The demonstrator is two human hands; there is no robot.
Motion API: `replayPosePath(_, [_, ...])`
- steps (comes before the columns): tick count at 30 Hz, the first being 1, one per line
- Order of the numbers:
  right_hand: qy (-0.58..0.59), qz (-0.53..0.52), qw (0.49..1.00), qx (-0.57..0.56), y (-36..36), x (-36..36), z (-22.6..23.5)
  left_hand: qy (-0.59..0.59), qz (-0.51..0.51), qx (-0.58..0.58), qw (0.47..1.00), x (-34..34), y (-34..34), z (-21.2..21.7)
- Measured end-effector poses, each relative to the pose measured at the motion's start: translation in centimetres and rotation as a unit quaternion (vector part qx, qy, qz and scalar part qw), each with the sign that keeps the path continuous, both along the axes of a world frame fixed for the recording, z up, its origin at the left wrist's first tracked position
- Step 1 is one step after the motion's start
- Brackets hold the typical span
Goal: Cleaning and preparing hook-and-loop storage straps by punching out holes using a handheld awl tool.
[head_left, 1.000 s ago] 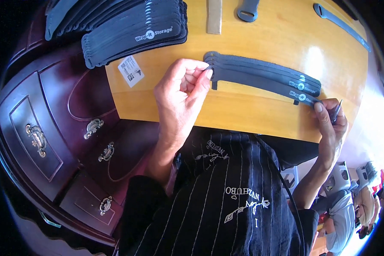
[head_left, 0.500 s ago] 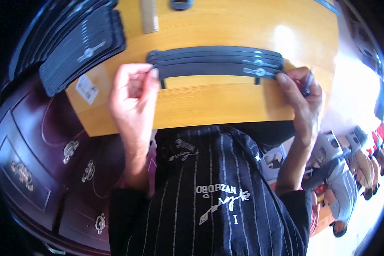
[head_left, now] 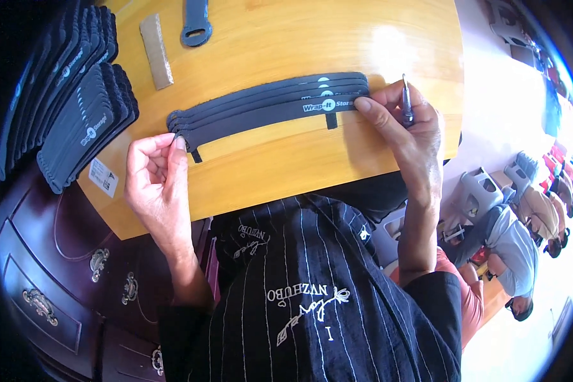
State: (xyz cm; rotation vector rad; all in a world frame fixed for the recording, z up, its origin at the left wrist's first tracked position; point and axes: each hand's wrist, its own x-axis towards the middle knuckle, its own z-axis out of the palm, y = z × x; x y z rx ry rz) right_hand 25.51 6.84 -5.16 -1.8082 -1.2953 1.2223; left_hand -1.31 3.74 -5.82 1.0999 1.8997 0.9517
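Observation:
Several dark straps (head_left: 254, 113) with white print lie overlapped like a fan on the yellow table, the front one nearest me. My left hand (head_left: 161, 180) pinches the left end of the front strap between thumb and finger. At its right end, my right hand (head_left: 406, 135) presses thumb against fingers on the same strap. A slim pen-like tool (head_left: 407, 105) with a dark end also sits in the right hand's fingers, pointing away from me; its exact kind is unclear. Two short black tabs (head_left: 332, 121) stick out below the front strap.
Stacks of similar dark straps (head_left: 83, 124) lie at the table's left edge. A brown cardboard strip (head_left: 155, 51) and a single dark strap with a slotted end (head_left: 196, 28) lie farther back. A dark cabinet (head_left: 41, 267) stands left; people (head_left: 514, 245) sit right, near grey stools (head_left: 481, 191).
The view has shifted and turned, so the table, straps and both hands appear farther left and tilted. Both hands keep their places at the front strap's ends.

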Motion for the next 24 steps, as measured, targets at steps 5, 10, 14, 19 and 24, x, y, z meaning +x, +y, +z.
replayPosePath(5, [0.000,-0.002,1.000,0.002,0.1,-0.2,-0.2,0.004,-0.001,-0.005,1.000,-0.2,0.0,-0.2])
replayPosePath(10, [0.043,-0.020,0.999,-0.023,0.1,-0.7,-0.2,0.010,-0.007,-0.007,1.000,-0.3,0.2,0.1])
replayPosePath(14, [0.006,-0.023,0.998,-0.058,0.4,-0.8,0.5,0.004,-0.008,-0.005,1.000,-0.4,0.0,0.2])
replayPosePath(19, [-0.019,-0.015,0.998,-0.054,0.5,-0.7,0.6,-0.039,0.005,-0.012,0.999,-0.1,0.0,0.0])
replayPosePath(24, [-0.085,0.019,0.996,-0.022,1.1,-0.6,0.7,-0.038,0.004,-0.006,0.999,-0.2,0.1,0.0])
